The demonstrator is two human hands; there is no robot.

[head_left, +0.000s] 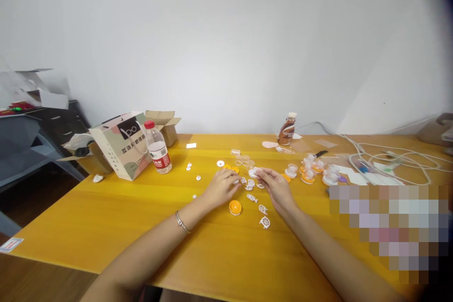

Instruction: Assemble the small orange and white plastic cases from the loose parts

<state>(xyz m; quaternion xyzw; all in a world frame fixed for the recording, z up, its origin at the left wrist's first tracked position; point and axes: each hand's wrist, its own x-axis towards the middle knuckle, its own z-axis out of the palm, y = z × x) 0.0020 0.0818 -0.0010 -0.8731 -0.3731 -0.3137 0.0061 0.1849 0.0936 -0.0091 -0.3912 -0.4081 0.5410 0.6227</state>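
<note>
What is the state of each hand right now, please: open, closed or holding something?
Left hand: partly curled; whether it holds anything cannot be told.
Right hand: closed, pinching a small white piece.

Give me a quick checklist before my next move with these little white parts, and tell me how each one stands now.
1. Right hand has a grip: ok, its fingertips pinch a small white piece.
2. Left hand free: cannot tell, its fingertips are too small and hidden to show whether they hold anything.
3. White wheel-shaped parts within reach: ok, they lie loose on the table between and just in front of the hands.
4. Those parts sorted into one neat row: not ok, they are scattered.
5. Water bottle closed: ok, its red cap is on.
</note>
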